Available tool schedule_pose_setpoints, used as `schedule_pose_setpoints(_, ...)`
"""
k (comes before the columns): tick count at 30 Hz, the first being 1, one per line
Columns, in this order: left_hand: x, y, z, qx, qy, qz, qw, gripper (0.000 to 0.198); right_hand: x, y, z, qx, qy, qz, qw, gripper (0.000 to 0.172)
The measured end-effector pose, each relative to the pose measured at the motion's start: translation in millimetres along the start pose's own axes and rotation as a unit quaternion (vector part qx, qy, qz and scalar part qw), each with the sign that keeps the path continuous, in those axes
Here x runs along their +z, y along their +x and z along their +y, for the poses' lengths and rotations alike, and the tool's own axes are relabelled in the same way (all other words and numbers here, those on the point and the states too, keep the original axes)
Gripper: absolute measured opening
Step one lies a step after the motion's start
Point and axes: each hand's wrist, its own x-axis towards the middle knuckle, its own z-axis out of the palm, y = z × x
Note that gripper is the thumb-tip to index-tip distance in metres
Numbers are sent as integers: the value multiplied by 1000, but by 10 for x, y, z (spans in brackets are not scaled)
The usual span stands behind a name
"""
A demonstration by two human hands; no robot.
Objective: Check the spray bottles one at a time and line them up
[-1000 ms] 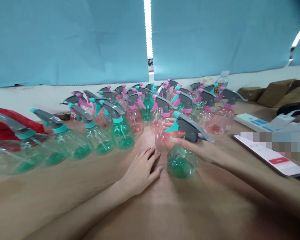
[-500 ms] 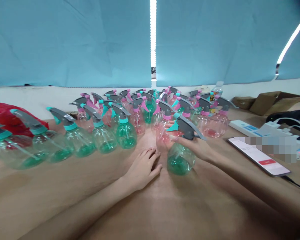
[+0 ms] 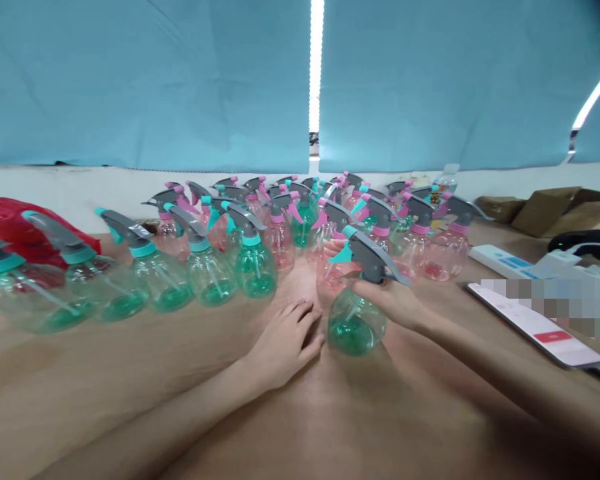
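My right hand [image 3: 396, 303] is closed round the neck of a clear green spray bottle [image 3: 359, 325], with its thumb below the grey and turquoise spray head. The bottle leans slightly, and I cannot tell whether its base touches the table. Part of the hand is hidden behind the spray head. Just left of this bottle, my left hand [image 3: 286, 341] lies palm down on the table with its fingers spread, holding nothing. The nearest standing bottle on that side is a green spray bottle [image 3: 256, 269]. A pink spray bottle [image 3: 333, 272] stands behind the held one.
Several green spray bottles [image 3: 170, 280] form a row at the left, near a red plastic bag [image 3: 40, 230]. Several pink and green ones crowd the back. At the right lie a phone [image 3: 535, 323], a power strip [image 3: 500, 260] and an open cardboard box [image 3: 555, 210].
The held spray bottle has shifted slightly left, closer to my left hand, and tilts a little more. My left hand stays in place. The view has turned slightly left.
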Motion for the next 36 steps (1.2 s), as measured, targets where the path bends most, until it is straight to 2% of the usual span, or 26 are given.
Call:
schedule_pose_setpoints(4,16,-4,-7,-2,1,-7,1000,38,71,40,-88,-7,45,-26,999,21)
schedule_pose_setpoints(11,13,-9,-11,-2,-4,-7,1000,38,45,74,-69,-40,69,-52,995,7)
schedule_pose_setpoints(16,9,-2,-5,-3,-4,-10,1000,38,34,33,-2,-56,111,-74,989,20)
schedule_pose_setpoints(21,12,-4,-22,-4,2,-23,1000,43,26,-8,39,-74,155,-97,980,19)
schedule_pose_setpoints(26,20,-17,-38,0,4,-17,1000,43,5,-11,55,-86,96,-92,987,13)
schedule_pose_setpoints(29,17,-13,-36,4,1,-13,1000,43,12,-31,56,-51,58,-71,994,3)
schedule_pose_setpoints(33,4,-1,-25,7,-4,-8,1000,39,5,-83,10,-16,-20,-27,999,26)
schedule_pose_setpoints(36,-5,-28,-49,9,-5,-11,1000,36,-50,-154,-14,-44,-87,-46,994,25)
